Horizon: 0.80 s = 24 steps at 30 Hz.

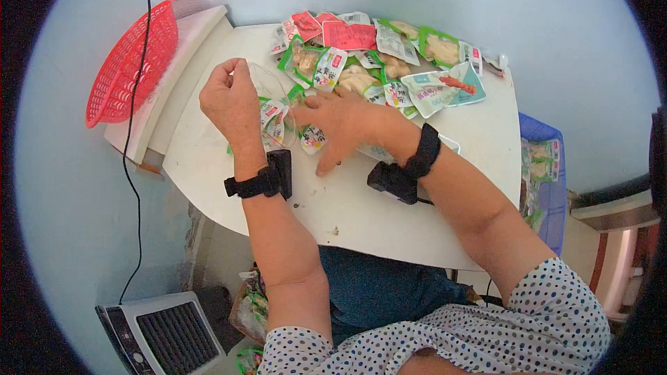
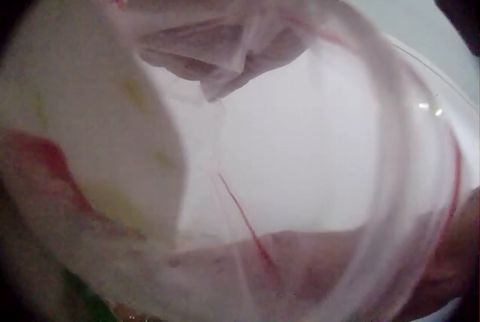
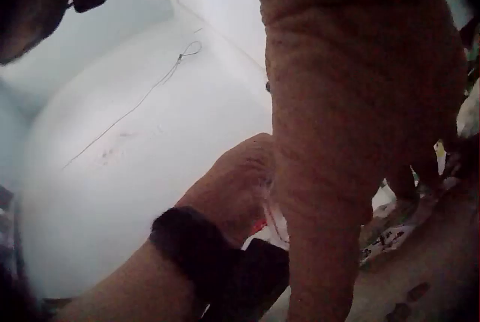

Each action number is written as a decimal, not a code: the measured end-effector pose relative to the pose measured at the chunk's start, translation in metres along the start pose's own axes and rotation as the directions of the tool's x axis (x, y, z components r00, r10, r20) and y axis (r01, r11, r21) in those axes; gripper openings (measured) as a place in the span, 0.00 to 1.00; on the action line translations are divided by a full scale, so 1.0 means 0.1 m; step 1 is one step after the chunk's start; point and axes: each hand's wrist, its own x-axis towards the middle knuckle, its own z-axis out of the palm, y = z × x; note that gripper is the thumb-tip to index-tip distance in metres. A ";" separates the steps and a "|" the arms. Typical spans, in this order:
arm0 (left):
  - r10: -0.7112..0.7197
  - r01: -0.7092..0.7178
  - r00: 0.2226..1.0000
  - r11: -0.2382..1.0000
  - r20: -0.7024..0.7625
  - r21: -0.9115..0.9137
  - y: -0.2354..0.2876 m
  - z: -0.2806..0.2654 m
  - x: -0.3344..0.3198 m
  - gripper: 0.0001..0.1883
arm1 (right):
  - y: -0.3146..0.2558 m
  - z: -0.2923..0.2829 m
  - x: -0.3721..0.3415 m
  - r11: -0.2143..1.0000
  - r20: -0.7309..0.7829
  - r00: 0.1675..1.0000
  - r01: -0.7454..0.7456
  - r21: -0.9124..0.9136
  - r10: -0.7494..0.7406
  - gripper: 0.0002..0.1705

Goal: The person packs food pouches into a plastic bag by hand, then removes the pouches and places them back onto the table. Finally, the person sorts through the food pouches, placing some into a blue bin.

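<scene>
My left hand (image 1: 233, 107) is raised at the left of the table, fingers curled, gripping the edge of a clear plastic bag (image 2: 405, 149). That bag hangs with its mouth wide and shows thin red lines in the left wrist view. Some green-edged food packets (image 1: 272, 121) appear at the bag, beside the left wrist. My right hand (image 1: 347, 125) reaches across with fingers spread, its fingertips at the packets by the bag's mouth and its thumb apart, pointing toward the table's front. Part of the bag is hidden behind the right hand.
A heap of sealed food packets (image 1: 361, 62) covers the back of the white table (image 1: 389, 229). A red basket (image 1: 132, 62) leans at the left, by a hanging black cable (image 1: 132, 125). Right of the table stands a blue crate (image 1: 552, 201) with more packets.
</scene>
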 end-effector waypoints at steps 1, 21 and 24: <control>-0.009 0.009 1.000 1.000 0.000 0.006 0.02 -0.01 0.00 0.09 | -0.10 -0.08 -0.03 0.999 0.055 0.998 -0.040 -0.006 0.040 0.49; -0.029 -0.093 0.902 0.961 0.432 0.259 0.14 0.00 -0.13 0.12 | 0.29 -0.93 -0.35 0.882 -0.055 0.950 -0.263 0.392 0.307 0.11; -0.032 -0.161 0.882 0.917 0.470 0.364 0.20 -0.06 -0.14 0.13 | 0.32 -0.96 -0.32 0.717 -0.099 0.869 -0.329 0.614 0.484 0.11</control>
